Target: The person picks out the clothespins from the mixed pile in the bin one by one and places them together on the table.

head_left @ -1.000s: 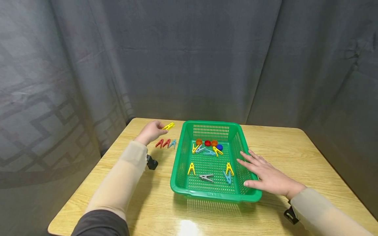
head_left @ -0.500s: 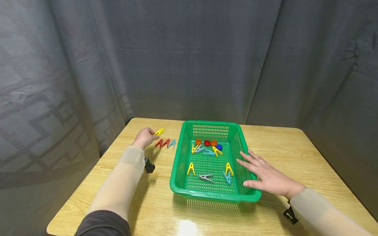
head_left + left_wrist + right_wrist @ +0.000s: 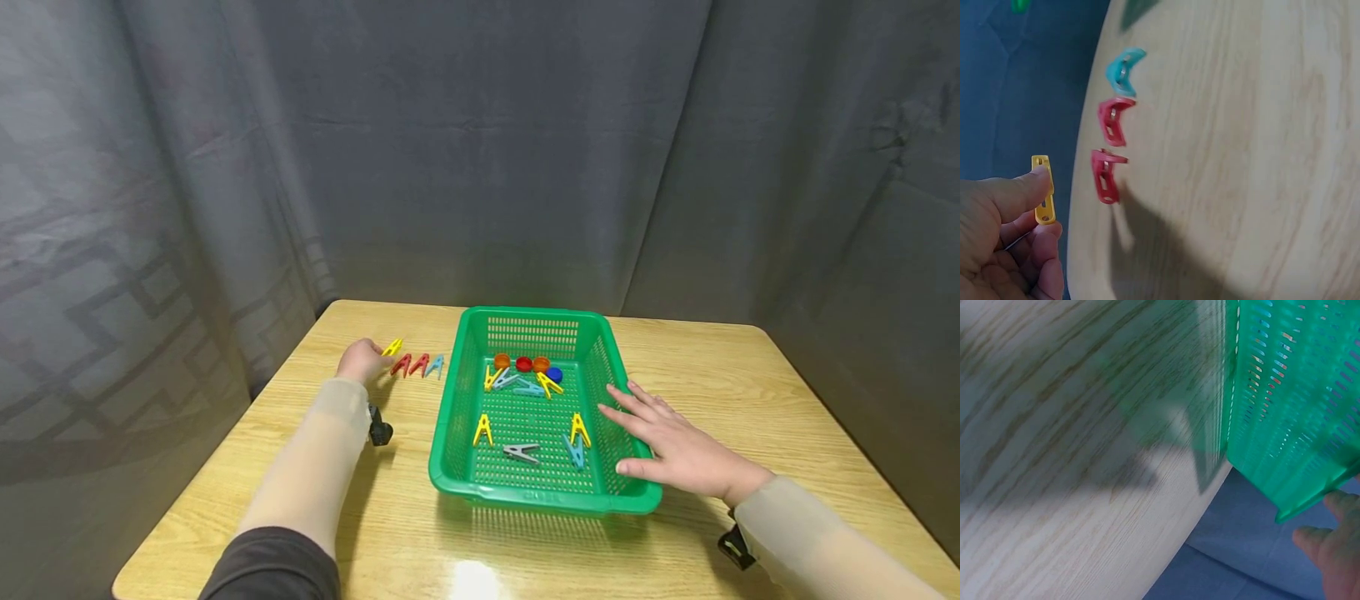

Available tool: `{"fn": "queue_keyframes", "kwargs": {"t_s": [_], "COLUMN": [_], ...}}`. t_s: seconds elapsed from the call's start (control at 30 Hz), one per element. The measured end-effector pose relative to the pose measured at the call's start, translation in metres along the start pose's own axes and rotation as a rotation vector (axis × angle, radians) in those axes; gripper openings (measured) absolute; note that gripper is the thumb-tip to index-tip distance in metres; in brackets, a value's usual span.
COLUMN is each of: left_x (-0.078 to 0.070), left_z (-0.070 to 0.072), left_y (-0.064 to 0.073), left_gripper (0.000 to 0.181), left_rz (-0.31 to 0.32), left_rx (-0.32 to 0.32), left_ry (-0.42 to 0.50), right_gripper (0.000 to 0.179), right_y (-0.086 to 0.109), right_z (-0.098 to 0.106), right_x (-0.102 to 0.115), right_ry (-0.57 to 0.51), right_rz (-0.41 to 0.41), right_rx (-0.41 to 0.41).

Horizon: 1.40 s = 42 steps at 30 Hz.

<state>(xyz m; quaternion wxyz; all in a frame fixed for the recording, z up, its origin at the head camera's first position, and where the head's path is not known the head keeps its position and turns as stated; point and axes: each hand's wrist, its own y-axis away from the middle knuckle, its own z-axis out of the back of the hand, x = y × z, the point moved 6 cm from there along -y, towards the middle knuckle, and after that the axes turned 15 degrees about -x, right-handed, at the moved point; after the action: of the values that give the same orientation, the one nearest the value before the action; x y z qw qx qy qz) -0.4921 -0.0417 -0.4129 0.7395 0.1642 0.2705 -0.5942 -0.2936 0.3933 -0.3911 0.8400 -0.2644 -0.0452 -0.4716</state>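
My left hand (image 3: 362,362) pinches a yellow clothespin (image 3: 1043,187) between thumb and fingers, at the left end of a row on the table. That row holds two red clothespins, one (image 3: 1105,178) nearest the hand and another (image 3: 1113,120) beside it, then a light blue clothespin (image 3: 1124,72). To their right stands a green plastic basket (image 3: 543,501). Fingers spread, my right hand (image 3: 678,440) rests at the basket's right rim and holds nothing. Inside the basket lie several clothespins, among them a grey clothespin (image 3: 521,452) and a yellow clothespin (image 3: 483,429).
Along the basket's far end sit round caps: a red cap (image 3: 523,364), two orange ones and a blue cap (image 3: 554,375). The wooden table (image 3: 720,367) extends on both sides of the basket. Grey curtains (image 3: 480,167) hang behind and beside it.
My left hand has moved left and toward me with the yellow clothespin, from behind the row to its left end. The right hand stays at the basket rim.
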Motion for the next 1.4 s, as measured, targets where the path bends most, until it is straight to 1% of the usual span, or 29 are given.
{"fn": "queue_keyframes", "kwargs": {"t_s": [0.13,0.37,0.5,0.73,0.9,1.07,1.2,1.3,1.4], "left_x": [0.007,0.016,0.021,0.025,0.027,0.028,0.026,0.024,0.02], "left_z": [-0.005,-0.014,-0.019,-0.025,-0.028,-0.027,-0.025,-0.023,-0.019], "left_y": [-0.002,-0.008,-0.009,-0.014,-0.015,-0.014,-0.013,-0.011,-0.01], "left_gripper": [0.036,0.035,0.034,0.035,0.037,0.038,0.04,0.041,0.045], "left_rz": [0.021,0.029,0.048,0.031,0.054,0.073,0.069,0.055,0.024], "left_rx": [0.003,-0.001,0.005,0.001,-0.001,-0.003,0.01,0.02,0.021], "left_ry": [-0.015,-0.063,-0.086,-0.135,-0.134,-0.135,-0.145,-0.135,-0.108], "right_gripper": [0.071,0.071,0.071,0.072,0.072,0.072,0.072,0.072,0.072], "right_y": [0.0,0.0,0.0,-0.001,-0.001,-0.001,-0.002,-0.002,-0.002], "right_z": [0.0,0.0,0.0,0.0,-0.001,0.0,0.0,0.001,0.001], "right_x": [0.001,0.002,0.001,0.001,0.001,0.001,0.002,0.002,0.002], "right_ry": [-0.006,-0.006,-0.007,0.0,0.005,0.004,0.008,0.012,0.013], "right_rz": [-0.006,-0.017,-0.022,-0.015,-0.015,-0.014,-0.011,-0.009,-0.007], "right_rx": [0.003,0.005,0.007,0.008,0.01,0.01,0.011,0.009,0.008]}}
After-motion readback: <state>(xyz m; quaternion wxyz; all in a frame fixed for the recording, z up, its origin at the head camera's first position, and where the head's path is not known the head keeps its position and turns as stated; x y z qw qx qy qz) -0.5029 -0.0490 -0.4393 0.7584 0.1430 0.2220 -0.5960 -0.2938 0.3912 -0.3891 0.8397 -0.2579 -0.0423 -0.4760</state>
